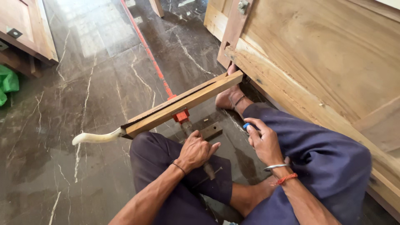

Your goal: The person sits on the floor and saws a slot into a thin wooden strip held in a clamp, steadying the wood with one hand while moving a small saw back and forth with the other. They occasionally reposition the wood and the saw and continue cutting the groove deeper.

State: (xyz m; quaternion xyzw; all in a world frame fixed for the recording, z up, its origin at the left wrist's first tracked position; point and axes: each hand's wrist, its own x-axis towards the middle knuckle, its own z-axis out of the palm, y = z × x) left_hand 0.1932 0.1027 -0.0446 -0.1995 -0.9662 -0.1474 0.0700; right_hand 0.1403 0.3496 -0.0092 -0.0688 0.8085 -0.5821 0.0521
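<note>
I sit on the floor with a long wooden strip (187,100) lying across my knee. A saw with a white handle (98,136) rests along the strip's top edge. My left hand (196,151) is closed around the dark handle of an orange bar clamp (182,116) just below the strip. My right hand (262,141) is raised beside my right knee and pinches a small blue object (246,125) between thumb and fingers. My right wrist wears a metal bangle and an orange thread.
A large wooden door panel (329,58) leans along the right. The clamp's long orange bar (146,46) runs away across the dark marble floor (83,104). A small wooden block (210,130) lies by the clamp. Wooden frames (29,29) and green cloth (7,83) sit far left.
</note>
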